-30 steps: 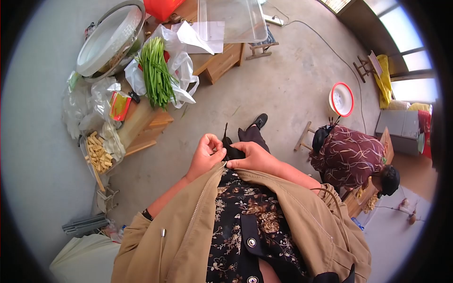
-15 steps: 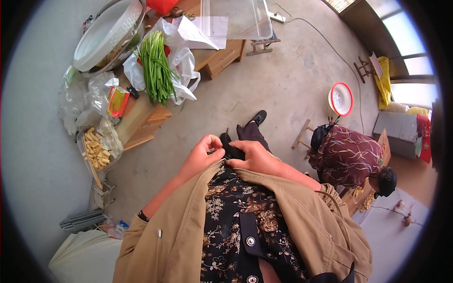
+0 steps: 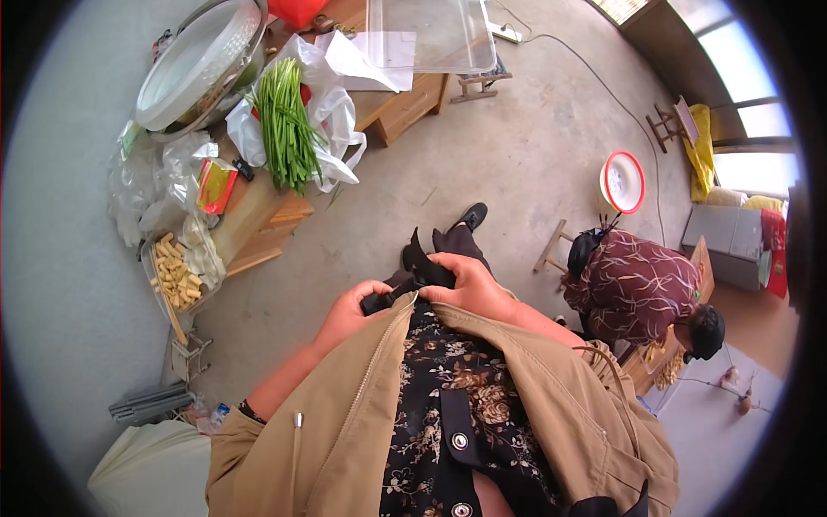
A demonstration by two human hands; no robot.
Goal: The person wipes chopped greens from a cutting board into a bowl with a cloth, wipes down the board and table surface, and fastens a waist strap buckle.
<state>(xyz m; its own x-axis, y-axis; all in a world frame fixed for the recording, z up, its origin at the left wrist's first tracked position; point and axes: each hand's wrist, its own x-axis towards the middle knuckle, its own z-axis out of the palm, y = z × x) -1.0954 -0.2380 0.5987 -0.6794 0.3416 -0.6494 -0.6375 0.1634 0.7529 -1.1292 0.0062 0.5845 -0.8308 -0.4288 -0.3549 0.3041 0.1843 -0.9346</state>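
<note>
At my waist, just over the hem of the tan jacket (image 3: 345, 379), both hands grip black pieces that look like parts of a strap. My left hand (image 3: 349, 310) is closed round a dark, buckle-like piece (image 3: 376, 303), whose exact form is partly covered by the fingers. Between the thumb and fingers of my right hand (image 3: 472, 289) is a black strap (image 3: 424, 260), its pointed free end sticking up and away from me. The two hands are close together, a small gap between them. A black floral shirt (image 3: 448, 362) shows through the unzipped jacket.
Left, a wooden table (image 3: 245, 220) bears green stalks (image 3: 289, 129), plastic bags and a tray of short yellowish pieces (image 3: 177, 271). A clear plastic bin (image 3: 431, 34) stands behind. A red-rimmed basin (image 3: 622, 181), a low stool (image 3: 551, 246) and a bent-over person (image 3: 633, 284) are right.
My left hand has moved left and down, away from the right, and now holds the dark buckle-like piece. The strap's free end now rises higher from my right hand.
</note>
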